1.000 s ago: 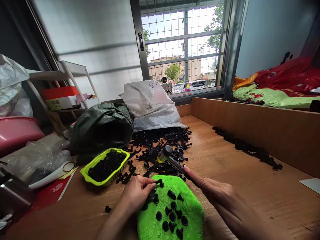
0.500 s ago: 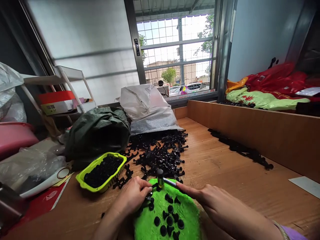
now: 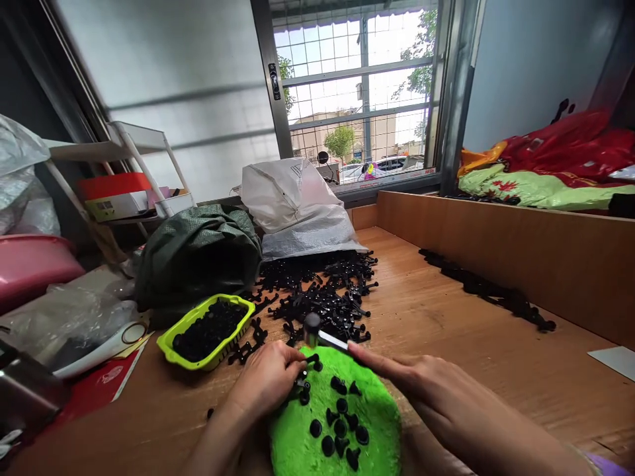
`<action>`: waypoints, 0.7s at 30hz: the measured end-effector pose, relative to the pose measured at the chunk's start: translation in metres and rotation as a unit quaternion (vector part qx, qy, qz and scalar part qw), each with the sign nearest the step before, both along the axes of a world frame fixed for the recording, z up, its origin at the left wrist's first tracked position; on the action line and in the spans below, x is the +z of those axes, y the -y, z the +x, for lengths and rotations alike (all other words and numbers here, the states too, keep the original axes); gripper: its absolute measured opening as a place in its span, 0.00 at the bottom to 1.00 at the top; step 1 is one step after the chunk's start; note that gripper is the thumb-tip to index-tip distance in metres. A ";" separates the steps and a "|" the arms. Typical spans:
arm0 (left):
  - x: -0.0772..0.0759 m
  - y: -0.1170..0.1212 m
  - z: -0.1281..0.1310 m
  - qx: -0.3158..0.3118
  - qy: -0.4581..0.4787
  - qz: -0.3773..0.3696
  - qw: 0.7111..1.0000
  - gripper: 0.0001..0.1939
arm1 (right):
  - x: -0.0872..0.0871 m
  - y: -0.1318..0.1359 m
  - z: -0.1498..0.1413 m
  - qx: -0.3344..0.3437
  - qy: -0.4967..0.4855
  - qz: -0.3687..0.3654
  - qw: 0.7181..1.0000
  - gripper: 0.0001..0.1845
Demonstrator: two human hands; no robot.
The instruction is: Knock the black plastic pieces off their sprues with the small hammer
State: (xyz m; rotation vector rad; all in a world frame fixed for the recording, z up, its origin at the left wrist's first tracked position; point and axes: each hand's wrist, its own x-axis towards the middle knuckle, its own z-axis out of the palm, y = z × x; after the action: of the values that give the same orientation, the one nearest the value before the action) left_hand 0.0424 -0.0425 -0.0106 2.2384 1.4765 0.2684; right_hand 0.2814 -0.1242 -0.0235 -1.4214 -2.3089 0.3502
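My left hand (image 3: 270, 375) pinches a black plastic bracket with arms (image 3: 303, 383) at the left edge of a bright green, rough-topped pad (image 3: 380, 400). One arm of the bracket sticks out past my fingertips. A small hammer (image 3: 333, 341) with a metal handle is in my right hand (image 3: 429, 391), index finger stretched along the handle. Its dark head is raised just above the pad's far edge, beyond the bracket. Several black mushroom-shaped plugs (image 3: 342, 406) lie loose on the pad, some upside down.
A yellow-green basket (image 3: 169, 356) full of small black parts stands at the left. Behind the pad spreads a heap of black brackets (image 3: 327, 304), spilling from a white sack (image 3: 292, 205). A dark green sack (image 3: 198, 254) sits beside it. More black parts (image 3: 486, 287) line the wooden board.
The hammer head has lifted off the bracket area and shifted slightly left. My left hand keeps its pinch on the bracket. The whole view has shifted a little.
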 end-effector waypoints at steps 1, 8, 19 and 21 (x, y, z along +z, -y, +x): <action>0.001 0.000 0.000 0.002 0.002 -0.001 1.000 0.14 | 0.001 0.001 -0.001 0.001 -0.006 0.008 1.000 0.29; 0.000 -0.001 0.001 -0.006 -0.010 -0.010 1.000 0.15 | 0.001 0.003 -0.004 -0.001 -0.012 0.004 1.000 0.26; -0.010 -0.006 -0.004 0.000 0.101 -0.062 0.993 0.14 | -0.007 0.001 0.001 0.017 -0.110 0.013 0.994 0.24; -0.017 -0.003 -0.010 0.063 0.241 -0.124 0.961 0.14 | -0.007 0.004 0.006 0.022 -0.156 0.027 0.987 0.24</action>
State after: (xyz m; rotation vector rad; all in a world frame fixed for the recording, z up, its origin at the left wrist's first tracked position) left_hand 0.0326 -0.0392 -0.0280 1.7258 1.3019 0.5874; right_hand 0.2874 -0.1283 -0.0307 -1.1969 -2.0804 0.4833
